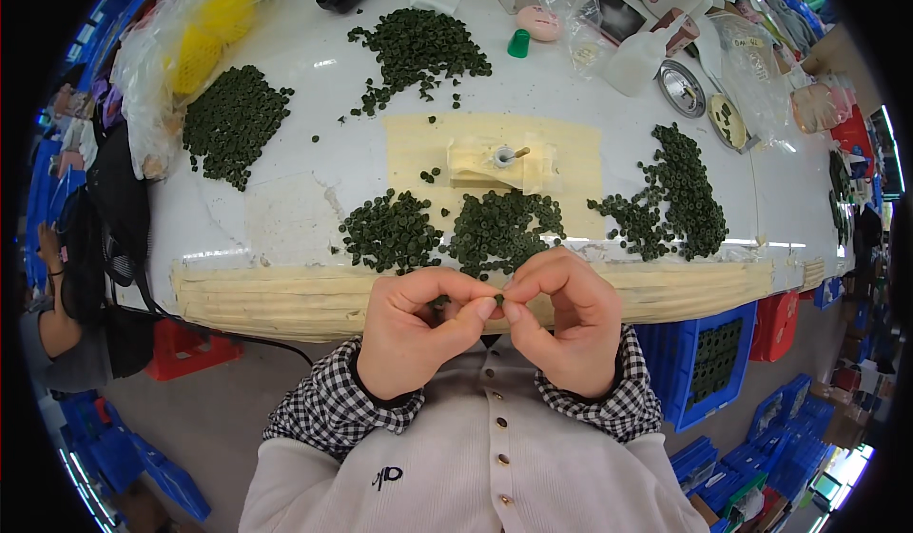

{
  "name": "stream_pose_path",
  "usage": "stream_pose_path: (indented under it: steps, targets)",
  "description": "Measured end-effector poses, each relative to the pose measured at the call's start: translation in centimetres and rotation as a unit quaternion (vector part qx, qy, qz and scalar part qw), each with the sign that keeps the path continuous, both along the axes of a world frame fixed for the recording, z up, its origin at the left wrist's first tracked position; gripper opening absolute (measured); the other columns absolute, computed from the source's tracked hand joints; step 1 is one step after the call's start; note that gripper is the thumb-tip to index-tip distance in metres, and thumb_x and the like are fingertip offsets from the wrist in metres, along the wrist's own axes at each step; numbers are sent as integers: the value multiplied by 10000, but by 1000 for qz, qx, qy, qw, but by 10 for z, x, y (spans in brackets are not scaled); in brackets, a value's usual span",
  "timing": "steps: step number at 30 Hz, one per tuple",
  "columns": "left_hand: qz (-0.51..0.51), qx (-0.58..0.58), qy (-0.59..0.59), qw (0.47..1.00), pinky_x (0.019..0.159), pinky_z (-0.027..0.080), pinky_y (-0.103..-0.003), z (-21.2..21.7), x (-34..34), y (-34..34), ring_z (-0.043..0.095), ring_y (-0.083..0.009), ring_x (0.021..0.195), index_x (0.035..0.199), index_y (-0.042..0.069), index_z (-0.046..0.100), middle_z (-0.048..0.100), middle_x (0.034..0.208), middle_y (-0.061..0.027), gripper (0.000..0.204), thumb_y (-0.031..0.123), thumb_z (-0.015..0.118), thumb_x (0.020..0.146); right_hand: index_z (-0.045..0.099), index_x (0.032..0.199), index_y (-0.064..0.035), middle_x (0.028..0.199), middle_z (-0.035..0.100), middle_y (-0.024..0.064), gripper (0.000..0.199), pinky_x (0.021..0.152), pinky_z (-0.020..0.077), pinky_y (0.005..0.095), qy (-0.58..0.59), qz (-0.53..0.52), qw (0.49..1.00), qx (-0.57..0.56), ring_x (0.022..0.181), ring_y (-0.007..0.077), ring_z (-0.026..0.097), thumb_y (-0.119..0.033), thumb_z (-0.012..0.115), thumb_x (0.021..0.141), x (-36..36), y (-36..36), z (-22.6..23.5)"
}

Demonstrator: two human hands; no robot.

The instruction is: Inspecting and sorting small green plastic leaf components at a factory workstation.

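A small dark green round part is pinched between the fingertips of both my hands, just over the table's front edge. My left hand grips it with thumb and forefinger from the left. From the other side my right hand meets it the same way, so the fingers hide most of it. Right beyond my fingers lie two piles of similar green pieces, a left pile and a middle pile. Behind them, a small fixture with a peg is taped onto a yellowish sheet.
More green pieces are heaped at the far left, the back and the right. A round metal tin, a white bottle and plastic bags crowd the back right. A blue crate stands below the table's edge.
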State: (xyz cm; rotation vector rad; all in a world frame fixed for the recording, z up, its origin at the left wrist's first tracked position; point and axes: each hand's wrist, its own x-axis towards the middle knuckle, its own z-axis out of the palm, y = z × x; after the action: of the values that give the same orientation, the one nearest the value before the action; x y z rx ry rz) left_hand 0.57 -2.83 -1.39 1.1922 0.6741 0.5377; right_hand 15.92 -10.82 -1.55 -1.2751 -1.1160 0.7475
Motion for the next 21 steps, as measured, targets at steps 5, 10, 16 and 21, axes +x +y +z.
stream_pose_path:
  steps: [5, 10, 16, 21]
  targets:
    - [42, -179, -52, 982, 513, 336, -159, 4, 0, 4, 420, 4, 572, 960, -1, 630, 633, 759, -11, 102, 41, 571, 888, 614, 857, 13, 824, 611, 93, 140, 647, 467, 250, 0, -40, 999, -14, 715, 148, 587, 47, 664, 730, 3, 1, 2]
    - [127, -310, -127, 934, 470, 264, -191, 3, -21, 22, 343, -44, 510, 972, 40, 600, 579, 760, -12, 191, 183, 473, 961, 628, 857, -11, 781, 587, 82, 183, 620, 451, 291, -234, -72, 970, 4, 703, 208, 556, 37, 699, 695, 21, 4, 1]
    - [133, -360, -226, 895, 501, 305, -216, -2, -30, 28, 379, -75, 555, 1061, 36, 533, 558, 829, -42, 225, 216, 426, 978, 619, 803, -60, 756, 533, 44, 145, 689, 416, 335, -377, -13, 926, 4, 767, 234, 500, -63, 703, 686, 12, 13, -4]
    - [150, -338, -177, 912, 614, 412, -228, 13, -13, 21, 485, -109, 699, 1168, -3, 498, 594, 969, -74, 250, 104, 394, 968, 603, 804, -52, 784, 542, 51, 176, 678, 412, 349, -445, -12, 895, 2, 762, 251, 500, -39, 712, 668, 3, 18, 0]
